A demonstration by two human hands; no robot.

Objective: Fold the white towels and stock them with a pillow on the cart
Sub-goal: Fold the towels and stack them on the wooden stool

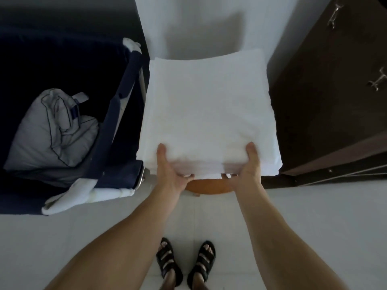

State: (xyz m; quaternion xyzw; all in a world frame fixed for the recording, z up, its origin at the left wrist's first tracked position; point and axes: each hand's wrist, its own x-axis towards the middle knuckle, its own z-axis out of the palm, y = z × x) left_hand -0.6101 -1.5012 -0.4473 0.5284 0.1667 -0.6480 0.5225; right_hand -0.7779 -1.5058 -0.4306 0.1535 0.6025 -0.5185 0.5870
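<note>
Towels (pixel 207 105), folded and stacked white, sit dead centre on a round orange-brown stool (pixel 209 186), and both hands are on the near edge of the pile. Left hand (pixel 170 170) has its thumb laid on top of the stack and its fingers tucked under the bottom layers; right hand (pixel 246 167) mirrors it, thumb up top, fingers curled beneath. So each hand is clamped on the near edge, top and bottom, with a gap of bare towel between them.

Now the relation that matters: the stack runs long from near to far, away from the person, and the whole weight of it lies beyond the fingers. Both hands are level and equally close, neither leads. That far end has nothing under it but the stool, so I'd judge a lift from here wants the fingers deeper under, or the far edge will droop and the layers may slide.

And where does it go? The cart (pixel 125 97), with its navy fabric bag, stands just beside the stool on the left, its near-right rail almost touching the pile's left edge. Down inside the bag lies a pale pillow (pixel 54 130) with dark piping, well to the left of the hands. The coming carry looks like a short swing leftward, with the left hand on the side that arrives first.

On the right, a dark wooden cabinet (pixel 335 91) crowds close to the stack, so room to swing is all on the left.
</note>
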